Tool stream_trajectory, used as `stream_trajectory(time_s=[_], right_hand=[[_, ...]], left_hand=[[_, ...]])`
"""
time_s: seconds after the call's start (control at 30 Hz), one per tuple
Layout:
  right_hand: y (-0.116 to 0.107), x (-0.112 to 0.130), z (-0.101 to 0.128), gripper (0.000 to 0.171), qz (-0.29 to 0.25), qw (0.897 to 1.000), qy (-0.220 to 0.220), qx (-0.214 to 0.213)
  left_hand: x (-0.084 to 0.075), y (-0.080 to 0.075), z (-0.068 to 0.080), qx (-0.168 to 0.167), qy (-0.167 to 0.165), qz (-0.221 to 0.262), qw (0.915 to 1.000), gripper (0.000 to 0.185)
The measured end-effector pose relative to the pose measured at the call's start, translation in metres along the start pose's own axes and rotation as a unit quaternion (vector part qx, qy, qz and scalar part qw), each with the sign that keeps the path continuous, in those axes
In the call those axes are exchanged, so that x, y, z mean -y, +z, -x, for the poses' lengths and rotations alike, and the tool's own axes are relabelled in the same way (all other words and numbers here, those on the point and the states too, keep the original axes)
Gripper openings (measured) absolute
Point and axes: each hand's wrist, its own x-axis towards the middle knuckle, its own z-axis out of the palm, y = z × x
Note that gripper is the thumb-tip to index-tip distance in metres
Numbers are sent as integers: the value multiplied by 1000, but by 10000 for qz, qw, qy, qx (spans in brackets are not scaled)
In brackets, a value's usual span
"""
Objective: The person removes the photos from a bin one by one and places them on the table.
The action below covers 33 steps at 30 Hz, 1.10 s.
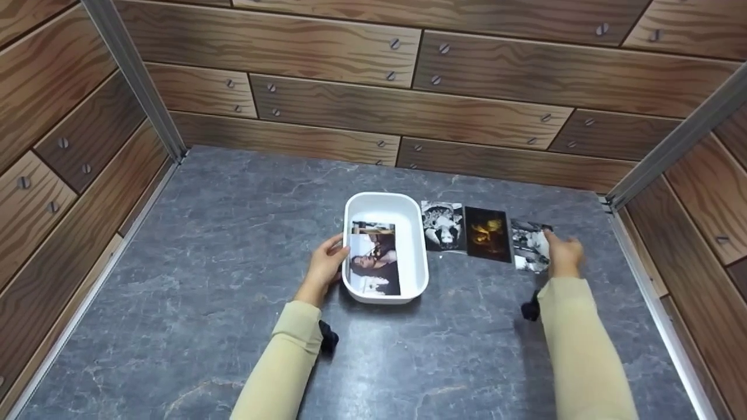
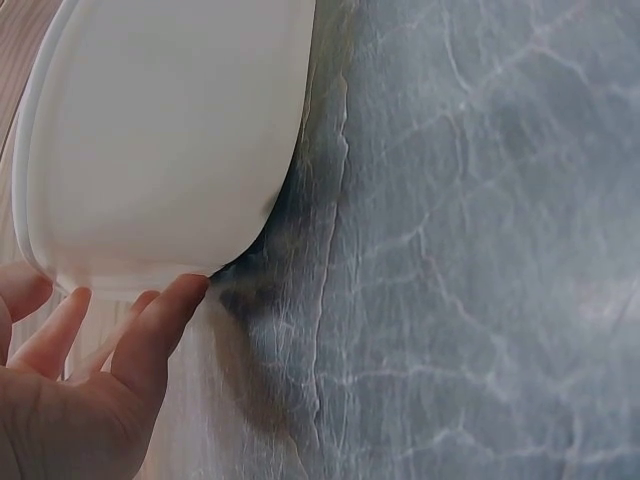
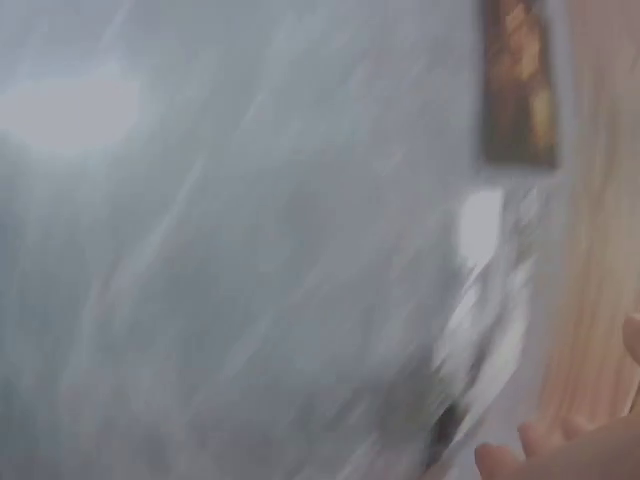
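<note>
The left hand rests straight-fingered against the left wall of the white tray — a loose, flat grip that closes on nothing and seems only to steady the tray on the grey marbled desk, where a colour photo lies flat inside. Just to the tray's right, three more prints lie side by side in a row: a black-and-white photo, a dark orange-toned photo and another black-and-white photo. The right hand lies on that last print's right edge — whether its fingers pinch it or merely press on it I cannot tell, the wrist view being blurred.
</note>
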Motion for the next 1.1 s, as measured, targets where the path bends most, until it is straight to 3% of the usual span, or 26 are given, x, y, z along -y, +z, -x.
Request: stream_trajectory(time_s=[0.1,0.27,0.4,0.6,0.9,1.1], right_hand=[[12,16,8,77,-459,9983,-250,246],[37,38,33,76,-732,9909,-713,879],[57,54,58,75,-1152,9824,-755,1261],[91,65,96,69,-2306,9503,-875,1902],[140,46,150,56,-2196,9264,-1297,2770],[163,34,185,53,-2092,9129,-998,3360]], left_hand=[[-1,2,0,30,12,43,10000,44],[1,0,1,17,13,44,10000,44],[1,1,-1,4,44,38,10000,43],[-1,3,-1,11,67,42,10000,43],[-1,3,-3,5,-16,2,10000,43],[1,1,-2,30,-63,19,10000,44]])
